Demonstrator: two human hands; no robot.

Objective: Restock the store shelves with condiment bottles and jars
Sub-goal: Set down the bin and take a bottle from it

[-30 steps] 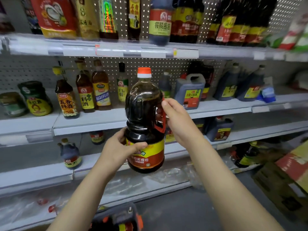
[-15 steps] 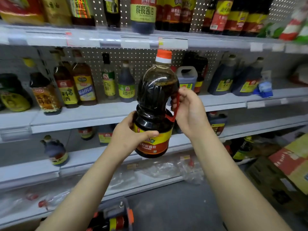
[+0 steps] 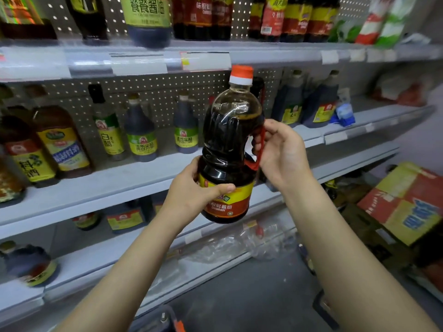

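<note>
— Fingers [image 3: 223, 188], head view: state?
— Clenched, both sets. The left hand [image 3: 191, 190] grasps the bottle [image 3: 230, 144] low down, thumb across the label [image 3: 227, 207]. The right hand [image 3: 280, 152] has its fingers curled through the red handle [image 3: 261, 144].
— Bottle position and axis?
— It is held in the air in front of the middle shelf [image 3: 119, 185], not resting on it. The long axis is near upright, with the cap [image 3: 241, 74] tipped slightly right. The shelf lies beyond the fingers, away from the person, and bare shelf shows just left of the bottle. Neither hand is clearly nearer. Judged next move: push forward, then set down.
— Legible text?
— The bottle label reads "鲜酱油"; the rest is covered. Middle shelf: 料酒 [image 3: 30, 164], 白醋 [image 3: 107, 140], 清香米醋 [image 3: 143, 146]. Upper shelf: 餐餐酱油 [image 3: 146, 9].
</note>
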